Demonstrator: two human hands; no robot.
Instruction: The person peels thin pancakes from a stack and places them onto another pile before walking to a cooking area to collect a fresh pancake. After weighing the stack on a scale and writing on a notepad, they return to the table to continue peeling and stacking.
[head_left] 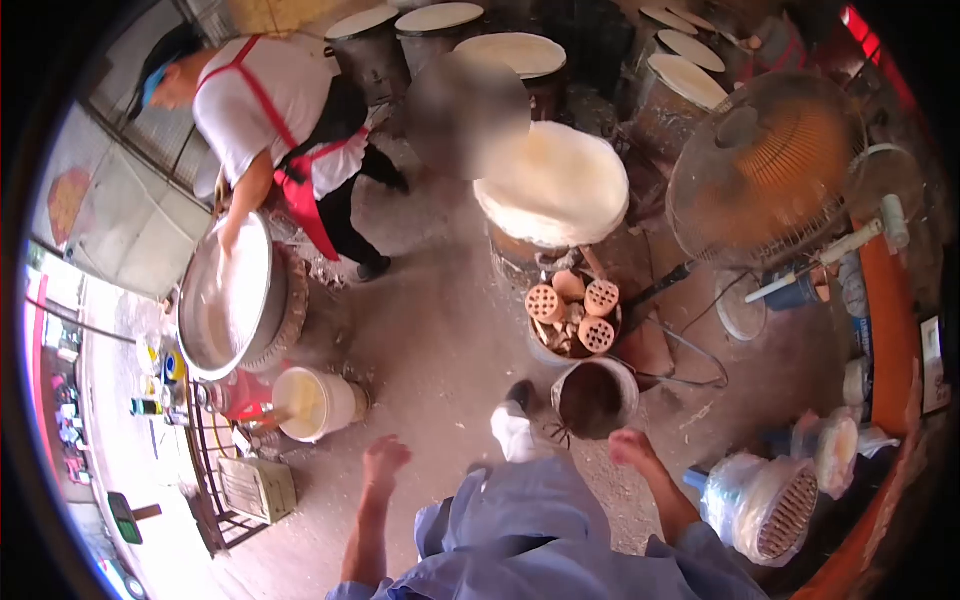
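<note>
My left hand (385,458) hangs over the floor on the left, its fingers loosely bent and apart, with nothing seen in them. On the right, my right hand (631,447) is curled closed beside the lower rim of a bucket (636,385) with a dark inside. I cannot make out anything in that hand, nor whether it touches the bucket. Just beyond the bucket stands a round container of perforated clay-coloured briquettes (597,335) and broken pieces. A white-topped drum (555,185) is behind it.
At left a person in a red apron (320,225) leans over a large metal basin (265,290). A pale bucket (345,405) stands below it. A big fan (765,165) and plastic-wrapped briquettes (735,495) are on the right. A cable (700,383) crosses the floor; several drums line the back.
</note>
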